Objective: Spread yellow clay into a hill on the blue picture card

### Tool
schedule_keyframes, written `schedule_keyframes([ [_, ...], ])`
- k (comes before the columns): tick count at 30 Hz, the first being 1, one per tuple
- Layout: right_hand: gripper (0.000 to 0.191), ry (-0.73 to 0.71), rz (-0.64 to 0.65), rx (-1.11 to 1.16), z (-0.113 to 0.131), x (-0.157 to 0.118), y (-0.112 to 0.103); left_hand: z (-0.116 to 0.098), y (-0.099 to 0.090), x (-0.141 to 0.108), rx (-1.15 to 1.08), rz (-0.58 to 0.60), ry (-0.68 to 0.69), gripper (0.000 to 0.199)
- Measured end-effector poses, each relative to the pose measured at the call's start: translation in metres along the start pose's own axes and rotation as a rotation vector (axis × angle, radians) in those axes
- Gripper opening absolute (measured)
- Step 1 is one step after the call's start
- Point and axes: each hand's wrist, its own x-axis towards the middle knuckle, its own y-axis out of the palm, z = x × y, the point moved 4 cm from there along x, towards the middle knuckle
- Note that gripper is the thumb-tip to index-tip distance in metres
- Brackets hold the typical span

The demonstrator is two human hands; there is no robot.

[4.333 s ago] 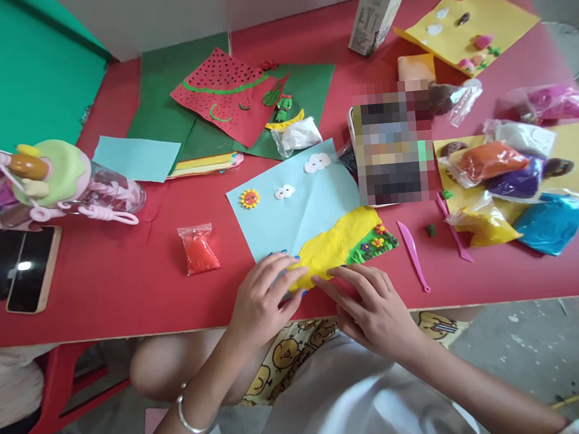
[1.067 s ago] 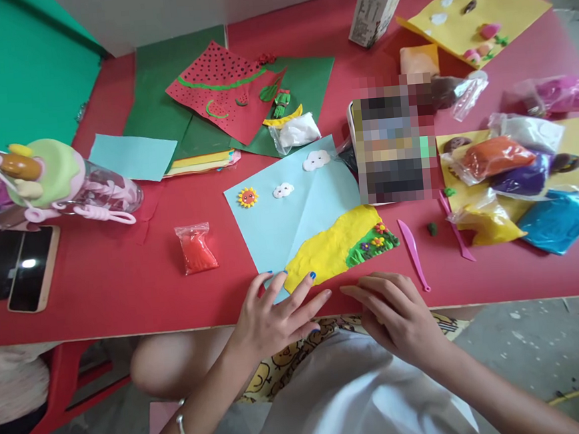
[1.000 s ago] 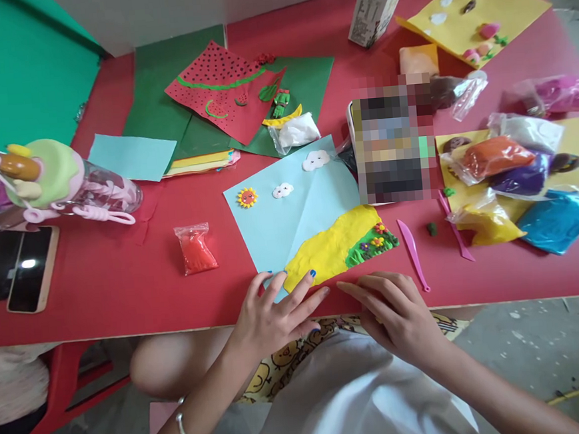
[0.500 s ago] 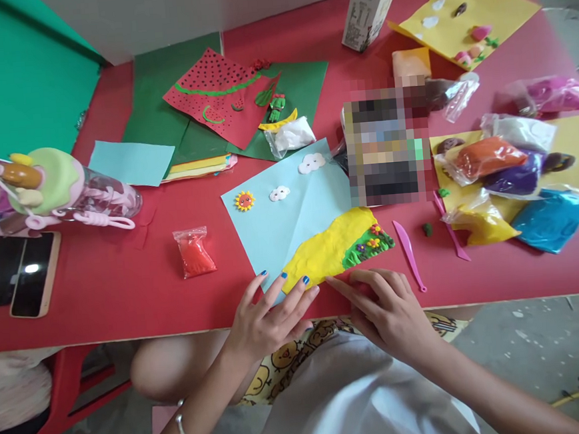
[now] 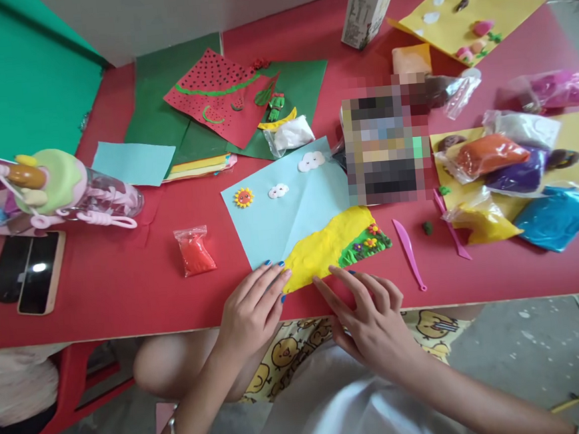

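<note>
A light blue sheet of paper (image 5: pixel 265 232) lies on the table, bearing a clay sun (image 5: pixel 244 197) and two white clay clouds (image 5: pixel 311 161). Yellow clay (image 5: pixel 322 248) is spread over its lower part, beside a green clay patch (image 5: pixel 365 248) with small flowers. My left hand (image 5: pixel 253 303) rests with outstretched fingers on the paper's lower left corner, its tips at the yellow clay's left end. My right hand (image 5: pixel 370 311) has its index and middle fingertips on the clay's near edge, fingers apart. Neither hand holds anything.
Right of the paper lie a pink plastic knife (image 5: pixel 409 254) and bagged clay, including blue (image 5: pixel 555 217) and yellow (image 5: pixel 485 220). A red clay bag (image 5: pixel 194 251) is at left, with phones (image 5: pixel 42 273) and a cup (image 5: pixel 112 194) beyond. A carton (image 5: pixel 369 10) stands behind.
My left hand has shifted left, off the yellow clay's middle to its left end, fingers closer together. My right hand has moved slightly left, its fingertips pressing on the clay's near edge.
</note>
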Motion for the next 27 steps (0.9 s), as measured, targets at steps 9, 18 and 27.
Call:
schedule_keyframes([
  [9,0.048,0.019,0.024,-0.017,0.008,0.002,-0.001,0.019,-0.005,0.028,0.026,0.163,0.109,0.046],
  [18,0.042,0.079,0.004,-0.049,-0.014,0.004,-0.011,0.012,0.01,0.054,0.219,0.31,0.145,0.052],
  [27,0.053,0.017,0.027,-0.059,-0.033,0.003,-0.015,-0.005,0.014,0.073,0.201,0.219,0.238,0.048],
])
